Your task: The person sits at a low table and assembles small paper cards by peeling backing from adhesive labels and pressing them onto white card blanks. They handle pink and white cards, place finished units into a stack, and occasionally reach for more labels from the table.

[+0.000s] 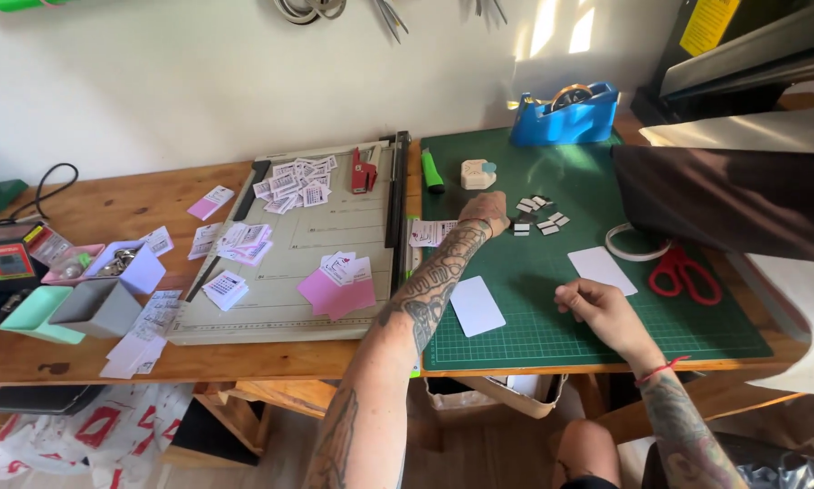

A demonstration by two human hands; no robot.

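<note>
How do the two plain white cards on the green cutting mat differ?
The near white card lies between the left hand and right hand, angled, in full view. The far white card lies beyond the right hand, near the red scissors. Both are blank, flat rectangles on the green cutting mat.

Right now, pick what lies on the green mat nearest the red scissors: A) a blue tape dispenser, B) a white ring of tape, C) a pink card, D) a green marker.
B: the white tape ring lies right beside the red scissors on the green mat, while the marker and dispenser sit far off at the mat's back edge.
</note>
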